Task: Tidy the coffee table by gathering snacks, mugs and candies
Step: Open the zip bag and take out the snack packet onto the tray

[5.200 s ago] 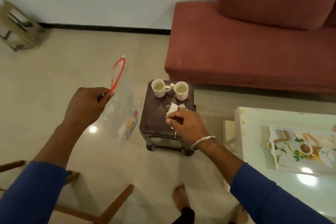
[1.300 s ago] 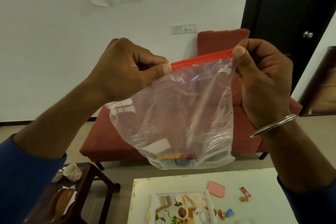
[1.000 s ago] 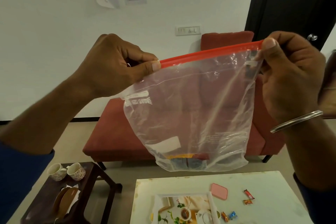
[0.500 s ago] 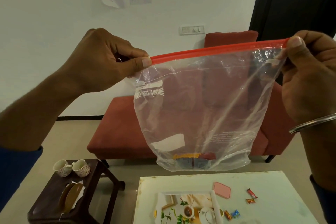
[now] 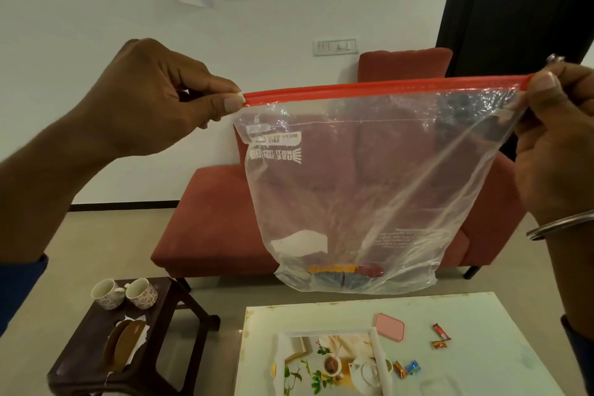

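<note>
Well, the clear plastic zip bag with a red seal strip (image 5: 353, 190) hangs stretched between both raised hands, a few wrapped snacks (image 5: 345, 273) lying in its bottom. Below stands a white coffee table (image 5: 482, 363) with scattered candies (image 5: 440, 336), beside a dark wooden stool (image 5: 80, 360) bearing two floral mugs (image 5: 123, 292). The left hand (image 5: 154, 96) and right hand (image 5: 559, 138) each pinch a top corner.

Both arms raised before the chest, forearms bare above blue sleeves. Left hand (image 5: 154, 96): thumb and forefinger pinched together, knuckles up, remaining fingers curled. Right hand (image 5: 559, 145): thumb pressed against the forefinger in a pinch, partly cut by the frame edge; metal bangle (image 5: 559, 225) around the wrist.
</note>
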